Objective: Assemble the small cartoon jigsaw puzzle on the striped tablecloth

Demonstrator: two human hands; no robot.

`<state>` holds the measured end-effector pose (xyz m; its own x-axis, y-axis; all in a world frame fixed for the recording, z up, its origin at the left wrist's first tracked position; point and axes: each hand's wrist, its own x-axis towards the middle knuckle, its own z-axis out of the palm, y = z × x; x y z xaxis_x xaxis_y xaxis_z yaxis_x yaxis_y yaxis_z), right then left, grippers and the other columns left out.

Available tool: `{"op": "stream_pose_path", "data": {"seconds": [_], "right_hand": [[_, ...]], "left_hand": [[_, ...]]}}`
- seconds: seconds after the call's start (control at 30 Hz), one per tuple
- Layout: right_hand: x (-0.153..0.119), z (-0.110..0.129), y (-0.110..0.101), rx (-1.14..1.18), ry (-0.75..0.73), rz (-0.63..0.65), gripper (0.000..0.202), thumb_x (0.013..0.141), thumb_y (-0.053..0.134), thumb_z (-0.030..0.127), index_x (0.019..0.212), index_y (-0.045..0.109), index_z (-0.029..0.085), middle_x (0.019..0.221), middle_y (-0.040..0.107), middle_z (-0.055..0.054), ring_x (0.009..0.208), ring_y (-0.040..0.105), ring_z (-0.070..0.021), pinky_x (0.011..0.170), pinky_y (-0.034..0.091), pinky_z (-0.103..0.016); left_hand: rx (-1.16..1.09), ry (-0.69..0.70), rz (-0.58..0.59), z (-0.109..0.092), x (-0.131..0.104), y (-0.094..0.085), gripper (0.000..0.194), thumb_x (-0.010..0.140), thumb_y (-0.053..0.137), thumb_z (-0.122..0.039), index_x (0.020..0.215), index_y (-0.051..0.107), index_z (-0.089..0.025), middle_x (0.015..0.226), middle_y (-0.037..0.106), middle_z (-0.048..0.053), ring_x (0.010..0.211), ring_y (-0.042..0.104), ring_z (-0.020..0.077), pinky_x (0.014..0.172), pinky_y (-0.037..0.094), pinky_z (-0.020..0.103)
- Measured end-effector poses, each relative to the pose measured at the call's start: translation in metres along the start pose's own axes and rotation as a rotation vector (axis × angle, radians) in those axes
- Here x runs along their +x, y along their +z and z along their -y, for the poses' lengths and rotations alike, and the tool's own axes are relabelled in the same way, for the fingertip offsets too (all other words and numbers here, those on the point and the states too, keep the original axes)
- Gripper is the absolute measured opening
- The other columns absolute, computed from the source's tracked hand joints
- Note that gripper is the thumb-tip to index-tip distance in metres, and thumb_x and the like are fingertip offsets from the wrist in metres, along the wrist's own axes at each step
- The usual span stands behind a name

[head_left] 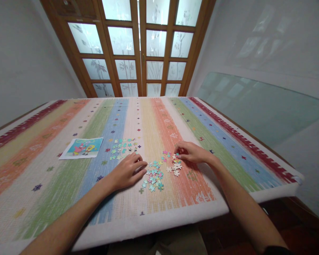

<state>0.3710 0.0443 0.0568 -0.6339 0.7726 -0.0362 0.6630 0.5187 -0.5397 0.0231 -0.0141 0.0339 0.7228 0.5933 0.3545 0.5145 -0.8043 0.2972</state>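
My left hand (129, 171) rests on the cloth, fingers loosely bent and a little apart, with nothing visible in them. Its fingertips lie beside a loose heap of mostly teal and green jigsaw puzzle pieces (154, 179). Over a smaller group of puzzle pieces (177, 165), some pale side up and some pink or yellow, my right hand (191, 152) is closed, thumb and fingers pinched at a puzzle piece that they mostly hide. Beyond my left hand, several light teal puzzle pieces (122, 147) are spread in loose rows.
A picture card (82, 148) with a pink and a yellow cartoon figure lies left of the rows. A striped tablecloth (69, 191) covers the table, its front edge close to my body. A glass panel (255, 106) stands at the right wall; wooden doors (142, 49) are behind.
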Motion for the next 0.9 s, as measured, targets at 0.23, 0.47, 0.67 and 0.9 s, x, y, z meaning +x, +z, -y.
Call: {"op": "stream_pose_path", "data": {"seconds": [0.23,0.47,0.67,0.9], "right_hand": [[-0.002,-0.001,-0.002,0.052,0.072,-0.063,0.006,0.091,0.064,0.019,0.087,0.068,0.019,0.076,0.068,-0.002,0.068,0.058,-0.0159,0.065,0.043,-0.029],[0.001,-0.008,-0.001,-0.024,0.107,-0.135,0.015,0.086,0.062,0.010,0.087,0.073,0.019,0.080,0.074,-0.005,0.072,0.063,-0.0175,0.070,0.047,-0.030],[0.002,0.002,-0.002,-0.098,0.025,-0.153,0.011,0.090,0.069,0.021,0.098,0.076,0.019,0.090,0.071,-0.007,0.078,0.063,-0.0188,0.075,0.049,-0.033],[0.004,0.006,0.006,-0.068,-0.018,-0.099,0.006,0.090,0.074,0.027,0.091,0.073,0.021,0.091,0.067,-0.006,0.079,0.060,-0.0189,0.074,0.050,-0.033]], "left_hand": [[0.001,-0.015,0.010,-0.002,0.000,0.001,0.025,0.107,0.046,-0.032,0.112,0.067,-0.020,0.100,0.063,0.009,0.091,0.058,0.0230,0.082,0.050,0.039],[-0.003,-0.018,0.004,-0.002,0.000,0.000,0.024,0.106,0.048,-0.031,0.114,0.068,-0.020,0.100,0.064,0.008,0.090,0.059,0.0228,0.082,0.051,0.040],[0.004,-0.010,0.019,-0.002,-0.001,0.001,0.025,0.107,0.047,-0.031,0.114,0.067,-0.019,0.100,0.064,0.009,0.091,0.059,0.0231,0.083,0.051,0.040],[0.013,-0.006,0.010,-0.001,-0.001,0.001,0.026,0.107,0.046,-0.031,0.113,0.068,-0.020,0.100,0.064,0.009,0.090,0.059,0.0230,0.081,0.051,0.040]]}}
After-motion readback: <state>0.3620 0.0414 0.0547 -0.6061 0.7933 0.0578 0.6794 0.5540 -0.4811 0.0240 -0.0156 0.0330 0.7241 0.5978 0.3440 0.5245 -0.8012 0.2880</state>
